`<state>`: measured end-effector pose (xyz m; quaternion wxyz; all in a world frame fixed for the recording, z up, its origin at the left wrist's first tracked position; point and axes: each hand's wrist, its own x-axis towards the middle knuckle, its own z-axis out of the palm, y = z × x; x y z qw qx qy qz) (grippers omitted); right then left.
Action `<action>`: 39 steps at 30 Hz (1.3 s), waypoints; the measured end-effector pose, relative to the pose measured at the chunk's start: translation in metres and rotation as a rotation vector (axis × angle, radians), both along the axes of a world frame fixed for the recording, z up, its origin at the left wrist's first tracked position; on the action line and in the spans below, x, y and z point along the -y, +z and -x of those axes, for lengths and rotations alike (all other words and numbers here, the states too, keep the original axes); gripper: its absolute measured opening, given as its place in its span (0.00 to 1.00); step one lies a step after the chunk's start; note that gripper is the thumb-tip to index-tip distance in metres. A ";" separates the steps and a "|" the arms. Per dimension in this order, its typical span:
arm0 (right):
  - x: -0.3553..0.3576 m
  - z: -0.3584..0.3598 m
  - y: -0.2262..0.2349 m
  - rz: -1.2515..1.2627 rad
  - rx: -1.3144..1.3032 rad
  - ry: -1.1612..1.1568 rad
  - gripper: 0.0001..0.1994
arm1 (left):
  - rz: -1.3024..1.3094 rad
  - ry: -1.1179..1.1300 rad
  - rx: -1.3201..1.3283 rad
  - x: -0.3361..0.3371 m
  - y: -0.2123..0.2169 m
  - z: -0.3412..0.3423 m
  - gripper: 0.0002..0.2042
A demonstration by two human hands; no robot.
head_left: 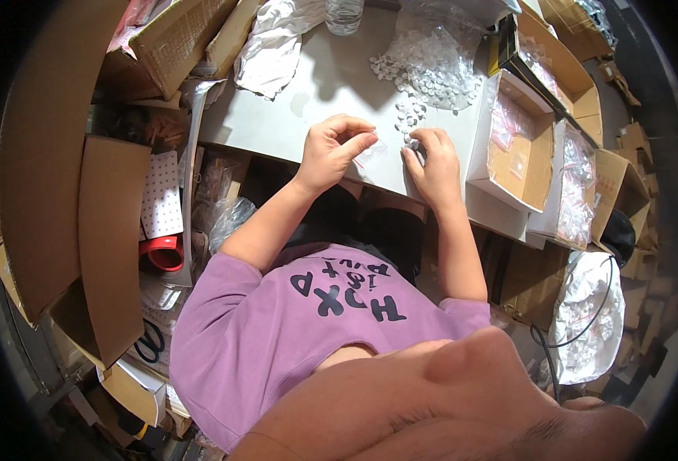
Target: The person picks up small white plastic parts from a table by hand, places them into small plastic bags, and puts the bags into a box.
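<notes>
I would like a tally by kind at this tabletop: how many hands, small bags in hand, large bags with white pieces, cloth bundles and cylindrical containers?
Bare hands (left hand, right hand): 2
Small clear plastic bag: 1
Large clear plastic bag: 1
White cloth bundle: 1
Clear cylindrical container: 1
Total: 6

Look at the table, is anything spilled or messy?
Yes: small white pieces lie loose on the table, trailing from the clear plastic bag toward the right hand. It looks like a spill, but may be deliberate.
</notes>
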<state>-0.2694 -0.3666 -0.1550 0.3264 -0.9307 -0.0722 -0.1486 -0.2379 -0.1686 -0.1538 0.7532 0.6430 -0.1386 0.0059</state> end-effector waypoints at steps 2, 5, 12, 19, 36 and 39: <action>-0.001 0.001 0.001 -0.018 0.009 -0.021 0.12 | -0.012 0.030 0.056 0.001 -0.001 -0.001 0.05; -0.004 -0.001 0.005 -0.015 0.010 -0.034 0.11 | 0.042 -0.055 -0.073 0.001 0.000 0.001 0.06; -0.004 -0.001 0.003 0.048 0.015 -0.011 0.06 | -0.042 -0.177 -0.132 -0.007 -0.002 0.002 0.04; 0.005 0.000 0.008 0.076 -0.044 -0.008 0.05 | -0.056 -0.187 -0.082 0.007 -0.004 0.004 0.08; 0.006 0.005 0.057 -0.204 -0.058 0.320 0.06 | -0.555 -0.348 0.034 0.040 -0.003 -0.005 0.07; 0.005 0.006 0.060 -0.230 -0.091 0.387 0.08 | -0.447 -0.376 0.064 0.041 -0.004 -0.005 0.08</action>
